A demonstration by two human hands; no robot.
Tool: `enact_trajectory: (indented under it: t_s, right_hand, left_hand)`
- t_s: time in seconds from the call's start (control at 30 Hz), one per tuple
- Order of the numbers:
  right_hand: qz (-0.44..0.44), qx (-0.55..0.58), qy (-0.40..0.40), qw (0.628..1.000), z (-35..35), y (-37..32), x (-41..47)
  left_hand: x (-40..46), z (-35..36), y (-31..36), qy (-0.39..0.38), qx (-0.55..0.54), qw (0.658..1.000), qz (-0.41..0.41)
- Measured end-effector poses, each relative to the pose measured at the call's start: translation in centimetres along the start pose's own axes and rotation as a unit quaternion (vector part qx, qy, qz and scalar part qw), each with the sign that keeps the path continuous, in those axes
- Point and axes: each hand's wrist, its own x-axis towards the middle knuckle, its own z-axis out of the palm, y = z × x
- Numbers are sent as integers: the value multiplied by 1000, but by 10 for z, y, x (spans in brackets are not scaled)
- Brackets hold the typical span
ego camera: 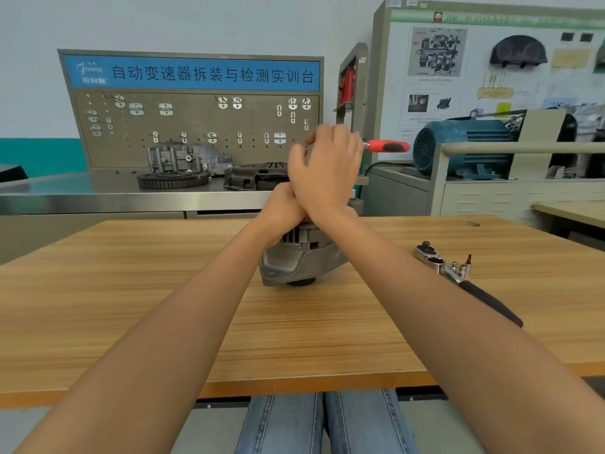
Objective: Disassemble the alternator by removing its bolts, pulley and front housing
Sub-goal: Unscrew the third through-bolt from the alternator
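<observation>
Curling round the red-handled tool [386, 146], the fingers [314, 136] of your right hand [327, 168] grip it above the alternator [294, 257]; your left hand [284, 204] sits beneath, its fingers hidden, so whether they clasp anything cannot be told. Standing mid-desk [131, 306], the alternator looks heavy, rigid cast metal that could tip, so brace its ribbed housing low. A ratchet [458, 276] lies to the right. Behind, the blue sign [193, 73] reads 自动变速器拆装与检测实训台
</observation>
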Motion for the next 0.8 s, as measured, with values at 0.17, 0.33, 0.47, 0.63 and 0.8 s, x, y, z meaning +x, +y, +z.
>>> enact_trajectory:
  t_s: [0.17, 0.33, 0.47, 0.63, 0.8]
  right_hand:
    - [-19, 9, 8, 1000, -2, 3, -2]
    - [22, 127, -51, 990, -4, -3, 10]
    - [159, 364, -124, 909, -8, -11, 20]
    - [241, 423, -137, 863, -1, -11, 30]
    - [238, 408, -144, 870, 3, -3, 30]
  left_hand:
    - [0, 1, 0, 11, -2, 1000, 13]
    - [-2, 2, 3, 13, -33, 999, 10]
    - [-2, 4, 1, 5, -53, 998, 19]
    - [1, 2, 1, -9, -55, 998, 14]
    - [3, 0, -2, -21, -61, 998, 14]
